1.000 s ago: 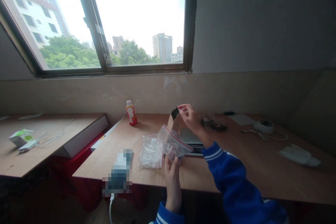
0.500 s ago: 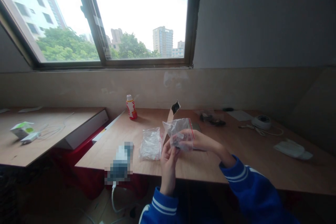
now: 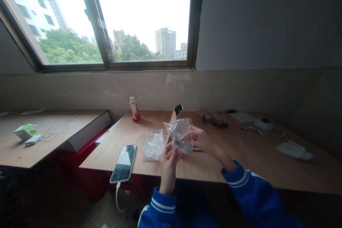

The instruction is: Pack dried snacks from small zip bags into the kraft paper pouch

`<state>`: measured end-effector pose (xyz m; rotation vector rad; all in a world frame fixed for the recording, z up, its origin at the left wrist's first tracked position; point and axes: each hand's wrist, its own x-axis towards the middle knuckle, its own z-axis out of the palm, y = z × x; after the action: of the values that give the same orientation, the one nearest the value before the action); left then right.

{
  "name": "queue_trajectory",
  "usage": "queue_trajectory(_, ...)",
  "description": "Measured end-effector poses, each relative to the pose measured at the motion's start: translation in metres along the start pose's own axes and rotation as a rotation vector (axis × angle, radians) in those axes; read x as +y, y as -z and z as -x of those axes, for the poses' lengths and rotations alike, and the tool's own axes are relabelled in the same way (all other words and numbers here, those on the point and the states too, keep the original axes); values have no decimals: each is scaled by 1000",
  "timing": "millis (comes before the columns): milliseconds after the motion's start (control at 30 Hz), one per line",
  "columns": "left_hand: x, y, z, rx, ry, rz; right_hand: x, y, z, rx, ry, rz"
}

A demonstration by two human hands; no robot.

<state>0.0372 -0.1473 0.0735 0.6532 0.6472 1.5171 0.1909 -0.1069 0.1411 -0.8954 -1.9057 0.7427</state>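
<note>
At the wooden desk (image 3: 240, 158) under the window, one head view, here's what we have:

Left hand (image 3: 169, 160): fingers (image 3: 167, 151) curled narrow, pinching the lower corner of the clear zip bag (image 3: 179, 136).
Right hand (image 3: 204, 141): narrow grip on the bag's right side, beside its red strip.
Bag: held up between both hands above the desk, something dark inside, too small to tell. We can't tell whether it's sealed.
Beside hands: second clear bag (image 3: 153, 145) lying just left; cardboard flap (image 3: 175, 117) standing behind.
Desk front: phone (image 3: 123, 163) at the edge, charging cable (image 3: 117, 197) hanging down.
Desk back: red-and-white bottle (image 3: 134, 109), dark items (image 3: 215, 121), round white device (image 3: 263, 123), white cloth (image 3: 294, 150).
Risk, bag: a loose pinch on slippery plastic could drop it; if unsealed, contents could spill.
Risk, phone: a snagged cable could pull it off the edge.
</note>
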Motion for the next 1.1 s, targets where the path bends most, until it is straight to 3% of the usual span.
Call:
queue_trajectory(200,1,9,-2,140,-5,65,3,15,-10,202,-30,-65)
queue_trajectory(400,10,22,-2,223,-21,73,19,33,-70,560,21,-45)
queue_trajectory(467,14,27,-2,230,-26,57,25,31,-90,579,51,36)
queue_trajectory(567,21,35,-2,231,-32,21,33,25,-101,465,80,190)
queue_trajectory(633,25,40,-2,227,-39,-1,32,19,-93,462,100,239)
queue_trajectory(733,26,43,-2,232,-38,-19,21,5,-60,574,94,145)
queue_trajectory(800,22,39,-2,223,-33,-26,10,-10,-31,556,26,30)
queue_trajectory(933,12,26,1,96,-38,-88,-1,-41,16,345,-159,-244)
queue_trajectory(1033,10,21,3,-16,-28,-205,5,-49,34,382,-276,-383)
queue_trajectory(1100,11,21,4,-28,-30,-267,11,-45,41,457,-330,-417)
